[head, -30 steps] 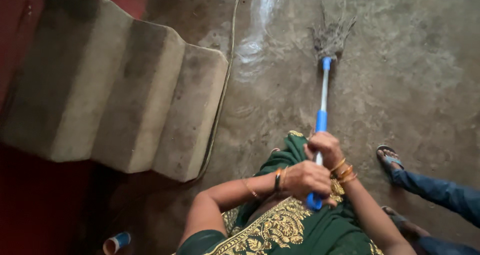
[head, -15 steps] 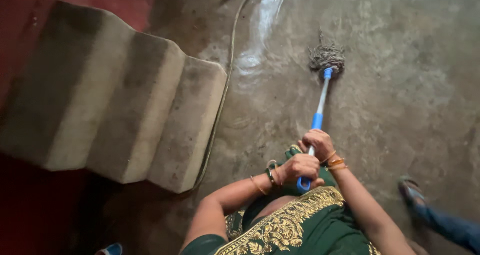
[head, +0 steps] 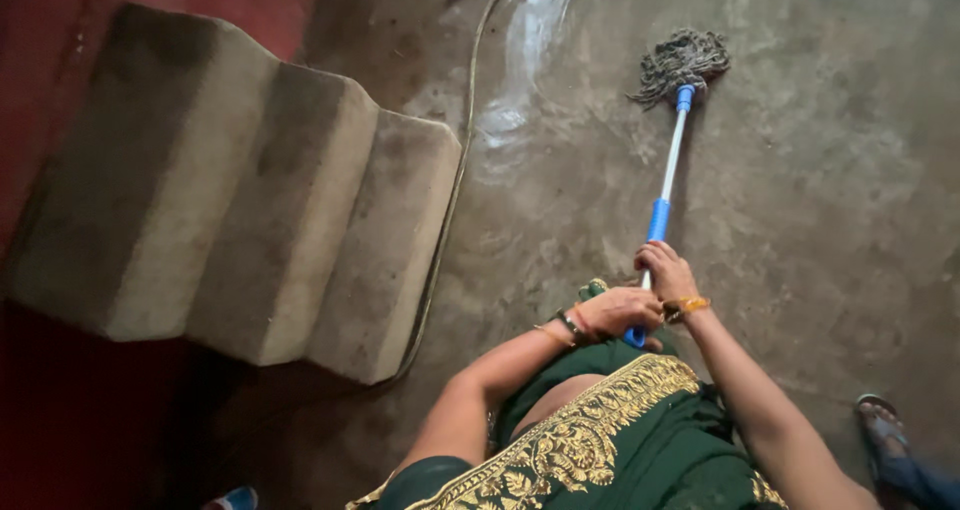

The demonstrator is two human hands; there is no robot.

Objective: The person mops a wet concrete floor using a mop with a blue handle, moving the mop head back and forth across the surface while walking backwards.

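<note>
I hold a mop with a white and blue handle (head: 663, 190) in both hands. My right hand (head: 665, 268) grips the shaft just below the blue sleeve. My left hand (head: 620, 311) is closed round the blue end cap, close to my body. The grey string mop head (head: 682, 62) lies on the wet concrete floor (head: 820, 190) far ahead of me. I wear a green garment with gold embroidery and bangles on both wrists.
Three concrete steps (head: 250, 190) rise at the left against a red wall. A thin hose (head: 455, 170) runs along the floor beside them, next to a wet streak (head: 520, 60). Another person's sandalled foot (head: 885, 430) and blue trouser leg are at the lower right.
The mop head has slid farther away and to the right across the floor. My arms have stretched out with it. The other person's foot has shifted toward the lower right corner.
</note>
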